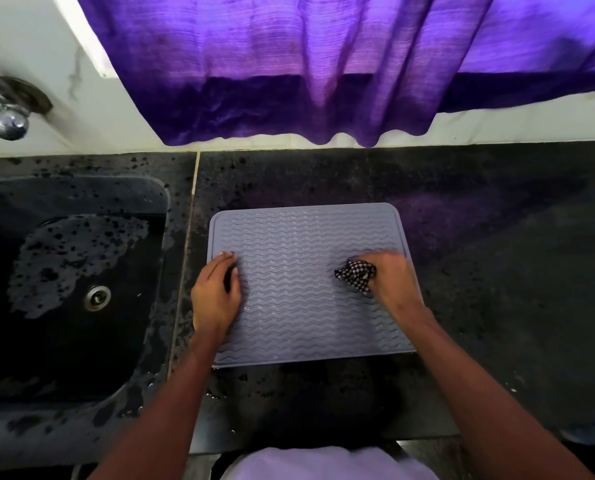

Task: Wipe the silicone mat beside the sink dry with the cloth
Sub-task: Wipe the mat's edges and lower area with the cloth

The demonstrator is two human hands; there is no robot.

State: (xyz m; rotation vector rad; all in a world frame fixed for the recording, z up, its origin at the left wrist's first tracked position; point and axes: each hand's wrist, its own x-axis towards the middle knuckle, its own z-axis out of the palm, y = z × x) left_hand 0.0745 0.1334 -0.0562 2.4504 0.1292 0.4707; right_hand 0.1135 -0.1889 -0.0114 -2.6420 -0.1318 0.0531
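A grey silicone mat (299,237) with wavy ridges lies flat on the dark countertop, just right of the sink. My left hand (215,296) rests palm down on the mat's left edge, fingers spread, holding nothing. My right hand (394,277) presses on the mat's right side and grips a bunched black-and-white checked cloth (354,277), which pokes out to the left of the fingers and touches the mat.
A dark sink (71,289) with a metal drain (97,298) and wet patches lies to the left. A chrome tap (6,121) sits on the white wall above it. A purple curtain (306,64) hangs behind the dark speckled countertop (496,254).
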